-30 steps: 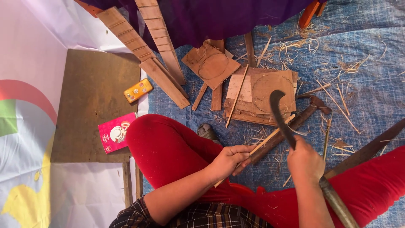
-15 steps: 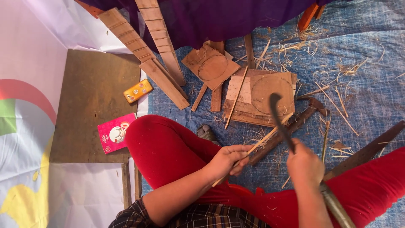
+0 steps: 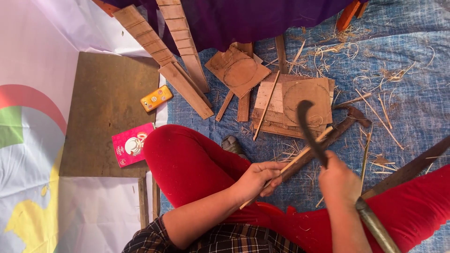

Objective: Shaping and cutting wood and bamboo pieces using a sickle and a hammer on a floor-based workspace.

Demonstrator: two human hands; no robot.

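left hand [image 3: 255, 180] gripping thin bamboo strip [image 3: 300, 157] | right hand [image 3: 338, 180] fist round curved dark knife [image 3: 309, 131], blade on strip | red-trousered legs, blue tarp [image 3: 412, 98] with shavings | wood boards [image 3: 290, 105] ahead | yellow phone [image 3: 156, 98], pink packet [image 3: 131, 144] on brown board [image 3: 101, 117]

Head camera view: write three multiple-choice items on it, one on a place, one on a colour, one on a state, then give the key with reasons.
1. Where does the pink booklet lie?
A. on the blue tarp
B. on the brown board's near corner
C. on the wood pieces

2. What colour are the person's trousers?
A. red
B. green
C. black

3. How is the thin bamboo strip held?
A. lying loose on the tarp
B. gripped in the left hand
C. tucked under a knee

Key: B, the booklet rests on the brown board; A, both legs show red; B, the left hand closes round it while the right hand grips a curved dark blade.
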